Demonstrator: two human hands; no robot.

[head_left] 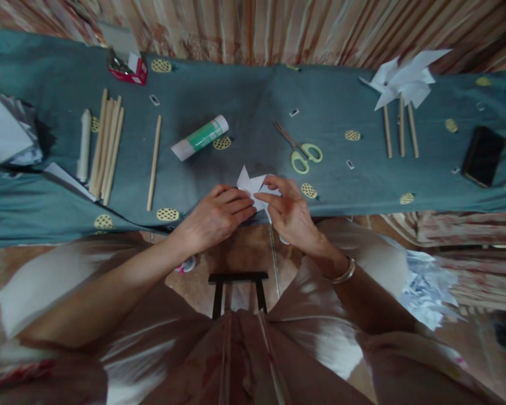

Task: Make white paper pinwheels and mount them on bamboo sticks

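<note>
At the front edge of the cloth-covered table, both hands hold a white paper pinwheel [246,181] with folded, pointed blades. My left hand [221,214] is closed on its left side, fingers bent over the paper. From the right, my right hand [290,211] grips it, with the index finger pressing near the centre and the thumb side hidden. The hands cover much of the paper. A glue stick [201,138] with a green label lies just beyond the hands. Scissors [302,152] with pale green handles rest to its right.
Wooden sticks [105,149] and a single stick [154,163] lie at left, near stacked white paper [6,129]. A small red box [129,68] stands at the back. Finished pinwheels [398,81] on sticks and a dark phone [483,156] lie at right. Paper scraps [428,287] sit below.
</note>
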